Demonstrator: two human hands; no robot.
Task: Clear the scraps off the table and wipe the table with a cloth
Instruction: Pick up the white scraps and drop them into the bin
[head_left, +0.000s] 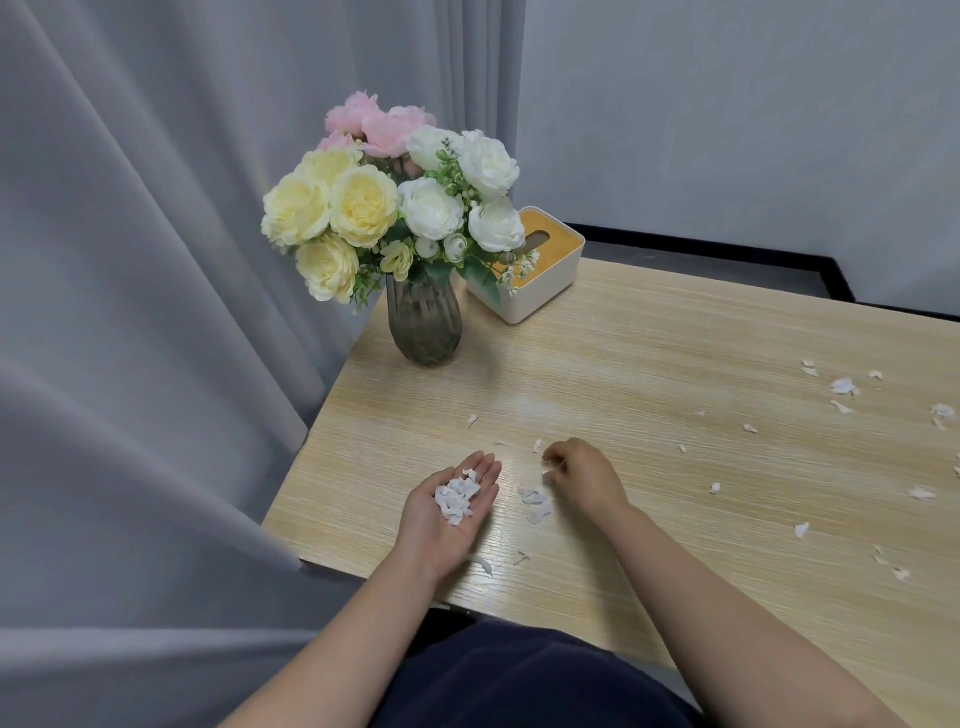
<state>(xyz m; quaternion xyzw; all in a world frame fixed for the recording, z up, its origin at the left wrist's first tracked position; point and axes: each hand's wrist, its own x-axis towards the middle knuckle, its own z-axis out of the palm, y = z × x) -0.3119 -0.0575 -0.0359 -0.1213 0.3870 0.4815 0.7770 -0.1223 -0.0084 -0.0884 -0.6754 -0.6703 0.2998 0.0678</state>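
Two hands work low in the middle of the frame, over the wooden surface (649, 353). The left hand (452, 512) lies palm up, fingers straight and relaxed, carrying a small heap of white paper scraps (457, 499) in the palm. The right hand (584, 475) is just beside it, knuckles up, fingers curled down toward the surface at a scrap; whether they actually pinch anything I cannot tell. A larger torn piece (536, 501) lies between the two hands. Loose scraps (841, 387) are scattered across the right side of the surface. At the upper left of the surface stands a grey glass vase (423, 327) of yellow, white and pink flowers (395, 202), with a tissue box (540, 270) just behind it.
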